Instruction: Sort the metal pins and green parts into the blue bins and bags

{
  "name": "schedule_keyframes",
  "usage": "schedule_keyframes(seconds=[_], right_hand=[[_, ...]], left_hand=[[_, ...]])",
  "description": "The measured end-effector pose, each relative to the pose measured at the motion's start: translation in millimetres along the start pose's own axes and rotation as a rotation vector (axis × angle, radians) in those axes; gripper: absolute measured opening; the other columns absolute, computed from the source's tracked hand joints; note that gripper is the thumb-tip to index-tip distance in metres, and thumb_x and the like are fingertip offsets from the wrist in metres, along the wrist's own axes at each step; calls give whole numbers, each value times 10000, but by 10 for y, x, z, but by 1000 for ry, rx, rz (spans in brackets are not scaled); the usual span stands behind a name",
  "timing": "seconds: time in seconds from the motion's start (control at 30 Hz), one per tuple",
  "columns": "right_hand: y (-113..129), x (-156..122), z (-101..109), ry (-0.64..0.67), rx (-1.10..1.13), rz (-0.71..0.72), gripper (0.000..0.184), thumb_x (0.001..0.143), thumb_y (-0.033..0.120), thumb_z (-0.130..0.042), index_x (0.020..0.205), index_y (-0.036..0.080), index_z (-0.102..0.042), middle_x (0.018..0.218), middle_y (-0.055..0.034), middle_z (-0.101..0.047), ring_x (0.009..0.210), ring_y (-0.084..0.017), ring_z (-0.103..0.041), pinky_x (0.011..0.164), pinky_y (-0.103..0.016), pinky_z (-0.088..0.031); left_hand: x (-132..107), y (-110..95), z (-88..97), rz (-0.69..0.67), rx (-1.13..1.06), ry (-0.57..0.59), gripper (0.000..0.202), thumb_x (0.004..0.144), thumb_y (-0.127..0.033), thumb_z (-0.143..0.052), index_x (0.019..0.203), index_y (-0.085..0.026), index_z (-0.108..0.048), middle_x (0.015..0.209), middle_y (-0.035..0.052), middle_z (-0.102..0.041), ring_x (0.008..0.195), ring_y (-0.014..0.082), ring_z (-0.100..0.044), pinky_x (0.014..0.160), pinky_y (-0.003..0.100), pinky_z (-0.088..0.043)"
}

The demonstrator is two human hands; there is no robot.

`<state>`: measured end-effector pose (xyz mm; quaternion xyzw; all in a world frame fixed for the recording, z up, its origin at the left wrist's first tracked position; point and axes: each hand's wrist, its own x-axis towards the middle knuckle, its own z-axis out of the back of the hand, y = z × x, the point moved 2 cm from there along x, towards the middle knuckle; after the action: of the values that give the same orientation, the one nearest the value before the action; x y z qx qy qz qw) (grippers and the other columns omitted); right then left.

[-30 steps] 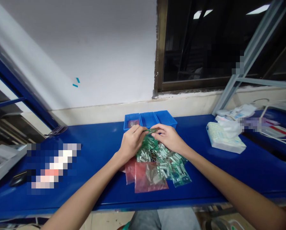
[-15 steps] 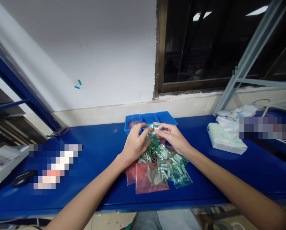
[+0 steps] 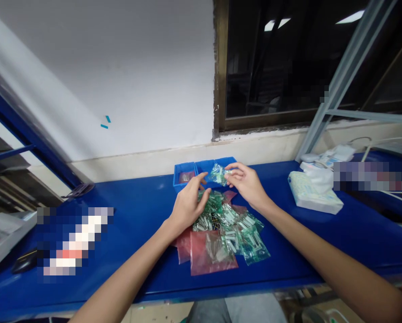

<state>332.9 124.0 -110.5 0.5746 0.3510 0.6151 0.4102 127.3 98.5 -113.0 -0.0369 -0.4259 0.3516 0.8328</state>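
In the head view, my right hand [image 3: 249,185] pinches a green packet [image 3: 217,174] in front of the blue bins [image 3: 205,166], my left hand [image 3: 187,204] curves half-open and empty beside the packet heap [image 3: 232,217], and a slack fingertip hold could drop it there.

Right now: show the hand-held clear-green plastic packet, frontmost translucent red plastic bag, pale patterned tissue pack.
Clear-green packet [image 3: 218,174], head view: crinkled middle.
Red bag [image 3: 213,264], head view: lower middle.
Tissue pack [image 3: 310,195], head view: wrapper, near its middle.
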Motion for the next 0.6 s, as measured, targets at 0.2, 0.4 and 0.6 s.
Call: schedule_keyframes(seconds=[0.2, 0.4, 0.6], right_hand=[[-206, 210, 349, -195, -459, 118, 217, 826, 280, -635, 1015, 182, -676, 874, -63, -721, 841, -233, -677, 798, -367, -511], [-303, 215, 375, -108, -981, 243, 234, 900, 204, -521, 1015, 151, -719, 1010, -128, -708, 974, -289, -609, 954, -438, -434], [-195, 149, 346, -31, -1132, 199, 245, 915, 237, -529, 1063, 176, -715, 1070, -133, -649, 1043, -304, -550, 959, -428, -428]], left_hand=[[35, 26, 62, -30, 54, -1, 314, 977, -173, -475, 1287, -193, -519, 1086, 87, -593, 899, 174, -630, 782, 339, -558], [16, 60, 52, -45, 120, 49, 272, 981, -174, -467, 1238, -206, -551, 1129, 94, -569, 988, 209, -621, 832, 372, -563], [-1, 97, 33, -76, 196, 96, 259, 985, -165, -455, 1221, -195, -559, 1113, 91, -586, 1014, 216, -609, 848, 370, -558]])
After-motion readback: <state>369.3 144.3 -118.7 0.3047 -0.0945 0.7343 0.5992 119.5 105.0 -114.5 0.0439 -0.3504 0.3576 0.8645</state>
